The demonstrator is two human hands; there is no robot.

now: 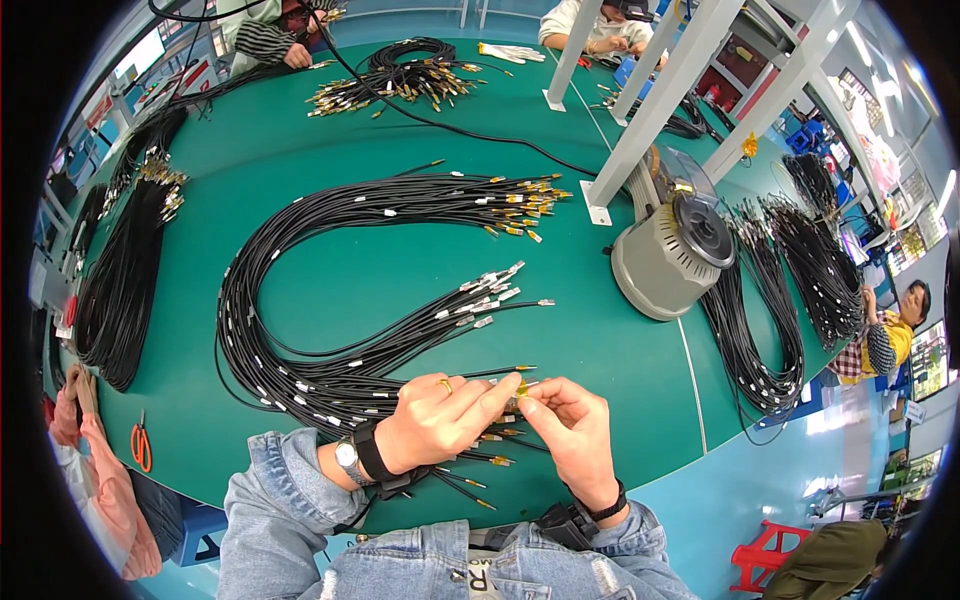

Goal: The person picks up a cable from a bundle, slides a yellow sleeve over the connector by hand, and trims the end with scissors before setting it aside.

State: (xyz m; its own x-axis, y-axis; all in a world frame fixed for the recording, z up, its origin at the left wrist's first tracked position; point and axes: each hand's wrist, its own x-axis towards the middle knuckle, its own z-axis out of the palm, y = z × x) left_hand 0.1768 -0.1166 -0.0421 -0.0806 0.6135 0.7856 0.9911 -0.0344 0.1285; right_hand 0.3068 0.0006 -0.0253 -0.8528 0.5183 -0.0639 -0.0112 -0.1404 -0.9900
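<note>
A large bundle of thin black cables [237,300] curves in a U across the green table in front of me. White tags sit along the cables, and many ends carry gold or yellow tips. Over its near arm, my left hand [440,418] is closed, pinching one cable near its end. My right hand [575,432] meets it from the right, thumb and fingers pinched at the same yellow-tipped cable end [523,389]. The fingers partly cover that end, so its detail is hidden. Loose cable ends [497,460] lie below my hands.
A grey round-bodied machine [665,262] stands right of the bundle, beside white metal posts [660,100]. More cable bundles [125,280] hang over the table's left and right edges. Orange-handled scissors [141,446] lie at left. Co-workers sit at the far side; a red stool [762,555] stands lower right.
</note>
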